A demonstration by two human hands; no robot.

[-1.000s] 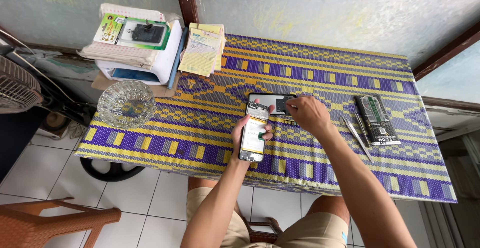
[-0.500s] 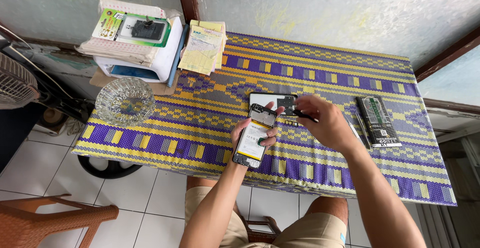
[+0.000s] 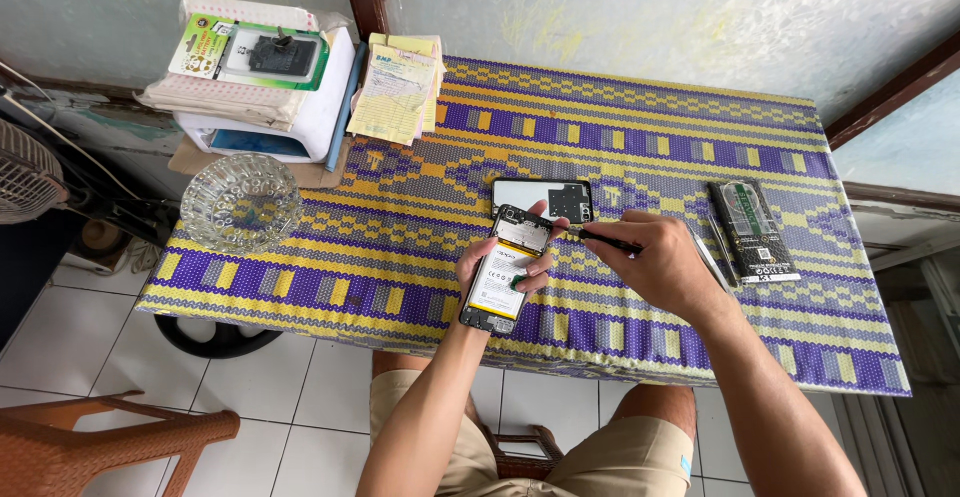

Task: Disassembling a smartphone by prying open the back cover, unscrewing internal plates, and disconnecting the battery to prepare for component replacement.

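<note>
Opened phone [image 3: 505, 272] — back off, battery exposed — held over the desk [image 3: 400, 247] edge in left hand [image 3: 490, 262], fingers wrapped round it. Right hand [image 3: 655, 267] fingers pinch a screwdriver [image 3: 590, 237] at its top. Back cover [image 3: 545, 199] lies just behind; reassembly outstanding.

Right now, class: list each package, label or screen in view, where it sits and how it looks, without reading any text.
Blister package: far left, on the white box; green and yellow card, dark part inside.
Paper slips: beside it; yellow, printed.
Battery label: opened phone, left hand; white.
Packaged battery: right; black, green-grey label.
</note>
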